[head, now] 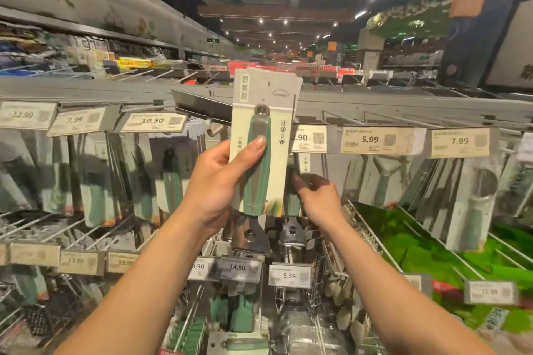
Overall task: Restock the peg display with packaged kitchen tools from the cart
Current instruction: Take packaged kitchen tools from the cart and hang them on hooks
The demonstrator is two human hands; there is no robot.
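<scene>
**Head view (only view logged)**

Left hand [219, 181]: raised in front of the peg display [72, 92], gripping the packaged tool [259, 130]. My thumb [255, 145] lies across the front of the green handle, about mid-length. The other fingers go behind the card and are hidden, so I record a thumb-against-fingers clamp at the pack's left edge. The pack stands nearly upright with its hang hole uppermost. The card top rises just above the upper row of price tags. The bare metal end [249, 236] projects below the card, just right of my wrist.

Right hand [320, 202]: lower than the left and to the right of the held pack, not touching it. The fingers are curled, and the forefinger [298, 181] reaches left toward a hung package [292, 206] of the same green-handled kind. That package sits just behind and to the right of the one I hold. The fingertip appears to be in contact with it. Whether thumb and finger actually pinch it I cannot tell — the held card covers that spot.

Surroundings:
- A grey tag holder [199, 106] is tipped up just left of the card top.
- The upper tags read 10.50 [153, 121] on the left, then 5.99 [370, 140] and 7.99 [460, 141] on the right.
- The lower tags read 14.90 [238, 267] and 5.59 [289, 276].
- More carded tools hang on both sides — too blurred to identify.
</scene>
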